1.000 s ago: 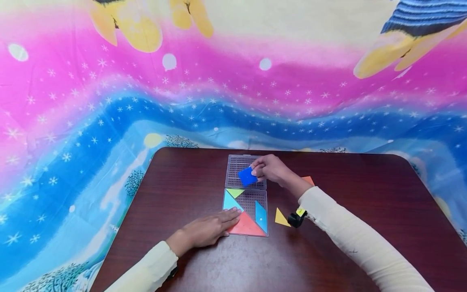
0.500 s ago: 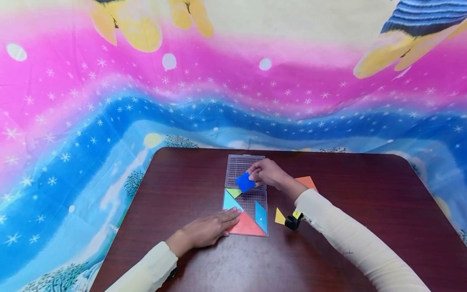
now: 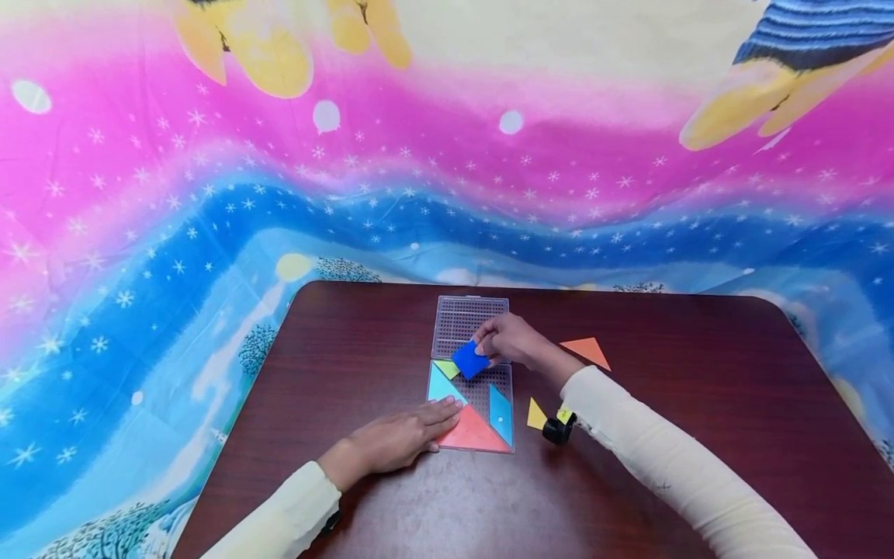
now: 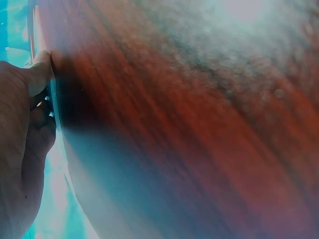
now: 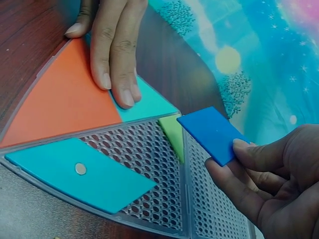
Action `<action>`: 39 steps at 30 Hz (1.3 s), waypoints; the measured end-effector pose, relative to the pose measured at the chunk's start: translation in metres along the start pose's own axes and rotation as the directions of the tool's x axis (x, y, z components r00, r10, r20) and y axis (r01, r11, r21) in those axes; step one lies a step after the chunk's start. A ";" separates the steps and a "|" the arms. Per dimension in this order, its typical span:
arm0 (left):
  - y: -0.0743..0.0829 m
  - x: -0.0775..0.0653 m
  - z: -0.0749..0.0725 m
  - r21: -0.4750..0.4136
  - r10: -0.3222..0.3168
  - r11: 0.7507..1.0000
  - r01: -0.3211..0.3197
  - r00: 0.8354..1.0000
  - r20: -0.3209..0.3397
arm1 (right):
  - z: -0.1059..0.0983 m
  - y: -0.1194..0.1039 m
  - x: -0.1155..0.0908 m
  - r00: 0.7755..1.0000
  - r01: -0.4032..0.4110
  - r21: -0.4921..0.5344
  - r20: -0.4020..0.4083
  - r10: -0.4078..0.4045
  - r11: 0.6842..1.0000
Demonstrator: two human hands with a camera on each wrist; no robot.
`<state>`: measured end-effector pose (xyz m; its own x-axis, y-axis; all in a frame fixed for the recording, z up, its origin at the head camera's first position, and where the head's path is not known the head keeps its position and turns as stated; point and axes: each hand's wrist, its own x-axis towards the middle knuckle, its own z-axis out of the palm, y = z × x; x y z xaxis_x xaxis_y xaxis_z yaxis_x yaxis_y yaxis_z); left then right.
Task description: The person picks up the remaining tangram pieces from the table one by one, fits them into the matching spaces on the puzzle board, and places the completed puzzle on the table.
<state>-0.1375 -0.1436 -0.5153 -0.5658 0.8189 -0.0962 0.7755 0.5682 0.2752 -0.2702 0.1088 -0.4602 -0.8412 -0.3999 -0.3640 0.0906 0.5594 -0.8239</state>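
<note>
My right hand [image 3: 510, 341] pinches a blue square tangram tile [image 3: 469, 360] between thumb and fingers. The tile is tilted above the hinge side of an opened clear plastic case [image 3: 478, 383]. Straight fingers of my left hand [image 3: 396, 439] rest on the large coral triangle [image 3: 478, 432] and the large turquoise triangle [image 3: 440, 385], both lying in the near half of the case. A small green triangle [image 5: 172, 133] sits in the corner by the hinge. A teal parallelogram [image 5: 82, 172] with a round silvery dot lies along the right side, over the perforated base.
The perforated far half of the case [image 3: 457, 314] lies flat on the dark wooden table [image 3: 363, 349]. Right of the case are a small yellow triangle [image 3: 535, 414] and an orange triangle [image 3: 590, 352], partly behind the right forearm. A patterned cloth [image 3: 419, 155] hangs behind the table.
My right hand has moved slightly toward me with the blue tile, from over the far half to the hinge by the green triangle. My left hand stays put.
</note>
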 end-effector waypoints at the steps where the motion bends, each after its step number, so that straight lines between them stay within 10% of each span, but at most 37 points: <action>1: 0.000 0.000 0.000 -0.004 0.001 1.000 -0.001 1.000 -0.003 | 0.001 0.001 0.000 1.000 -0.007 -0.004 0.003 0.007 1.000; 39: -0.003 -0.002 0.002 0.008 0.010 1.000 -0.009 1.000 -0.007 | 0.025 0.014 0.007 0.995 -0.101 -0.131 0.008 0.103 0.986</action>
<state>-0.1380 -0.1461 -0.5178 -0.5605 0.8236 -0.0866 0.7830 0.5611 0.2685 -0.2614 0.0960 -0.4854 -0.8232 -0.3462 -0.4500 0.1040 0.6874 -0.7188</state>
